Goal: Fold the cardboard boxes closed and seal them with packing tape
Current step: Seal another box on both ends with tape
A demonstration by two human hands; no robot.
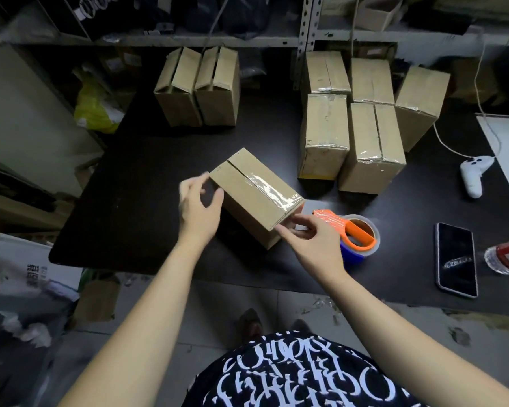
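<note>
The left hand [200,201] curls round the left end of the box [247,198], thumb on the near side, fingers at the far edge. The right hand [315,239] pinches the box's near right corner with thumb and first finger. The box lies slantwise near the front edge of the black counter [124,186]. A shiny strip of tape [266,186] covers the right part of its top seam. Just beside it on the right sits one orange tape holder [359,232]. Open counter stretches left of the box to the round edge, and more lies behind it. At the back left stand two boxes [178,89], touching. At the back right stand five boxes [325,133], packed close, all taped. Far right lie one phone [456,259], one bottle [506,257] and one white game pad [473,174].
</note>
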